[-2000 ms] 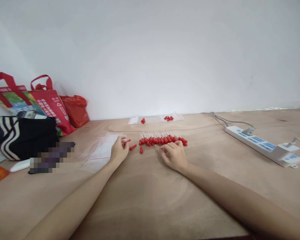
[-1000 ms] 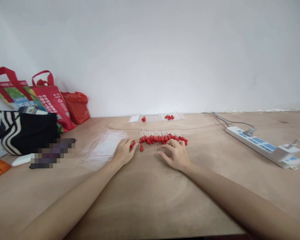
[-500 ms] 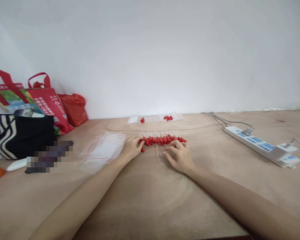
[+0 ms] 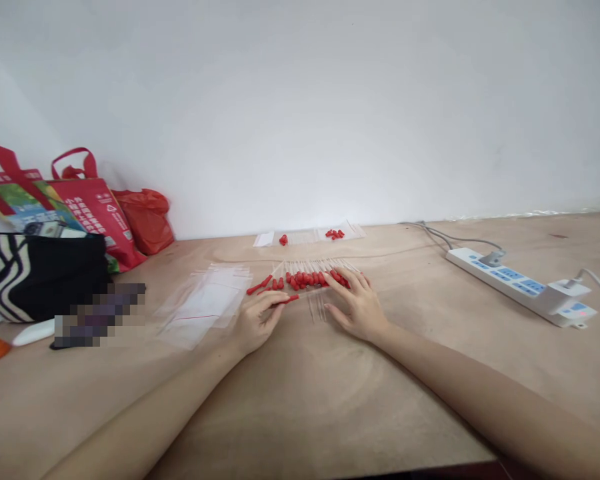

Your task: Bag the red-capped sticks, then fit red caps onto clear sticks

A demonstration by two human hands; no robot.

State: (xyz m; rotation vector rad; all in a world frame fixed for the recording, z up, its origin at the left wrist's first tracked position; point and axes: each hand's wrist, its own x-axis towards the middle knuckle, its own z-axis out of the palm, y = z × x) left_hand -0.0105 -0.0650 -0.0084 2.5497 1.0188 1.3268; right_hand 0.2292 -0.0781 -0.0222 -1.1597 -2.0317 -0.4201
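My left hand [image 4: 258,319] pinches a slim red rubber dropper bulb [image 4: 292,299], whose tip points right. Behind it lies a row of red-bulbed droppers [image 4: 307,279], their thin clear tubes pointing toward the wall. A few red bulbs [image 4: 260,286] lie apart at the row's left end. My right hand [image 4: 359,305] rests over the right end of the row with fingers spread, its fingertips at the bulbs. Between my hands, several loose clear tubes [image 4: 317,308] lie on the wooden table [image 4: 310,400].
A fan of clear zip bags [image 4: 205,297] lies left of my left hand. Near the wall are flat clear bags with red bulbs [image 4: 335,234]. A power strip [image 4: 510,280] with cables is on the right. Shopping bags [image 4: 93,207] and a black striped pouch [image 4: 45,273] stand left.
My left hand has drawn back from the row toward me, now pinching a red bulb. Several bulbs at the left end have shifted left. My right hand's fingers have stretched out over the row.
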